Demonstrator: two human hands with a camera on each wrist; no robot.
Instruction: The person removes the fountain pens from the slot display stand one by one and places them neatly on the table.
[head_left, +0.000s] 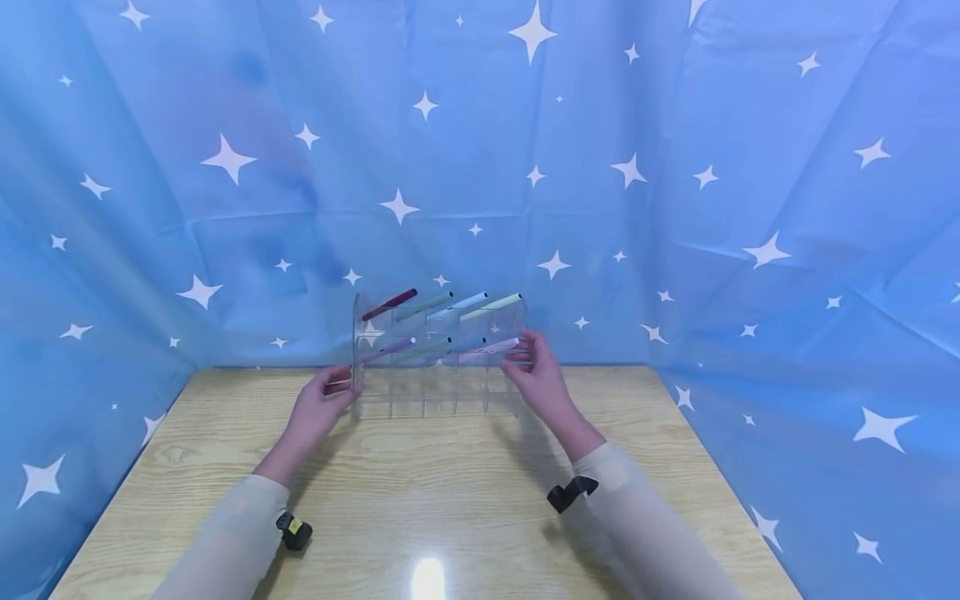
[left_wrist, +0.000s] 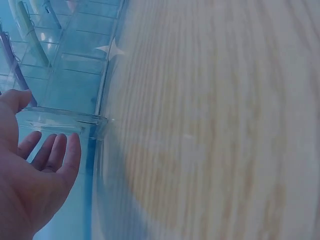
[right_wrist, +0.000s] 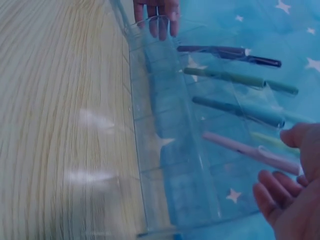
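Note:
A clear acrylic pen rack (head_left: 408, 406) stands at the back of the table, divided into compartments. Pens slant in two rows. Up top are a dark red pen (head_left: 390, 304), a green one, a light blue one and a pale green pen (head_left: 491, 307). Lower down lie purple, green and blue pens and a pink pen (right_wrist: 250, 152). My left hand (head_left: 321, 404) is at the rack's left side panel (left_wrist: 65, 114), thumb and fingers apart. At the right end, my right hand (head_left: 543, 379) has its fingers spread beside the panel, thumb near the pink pen's end.
The wooden table (head_left: 420, 492) reaches back to a blue curtain (head_left: 480, 167) with white stars, which also hangs along both sides. A small black camera is strapped to each wrist. Light glares off the table near its front.

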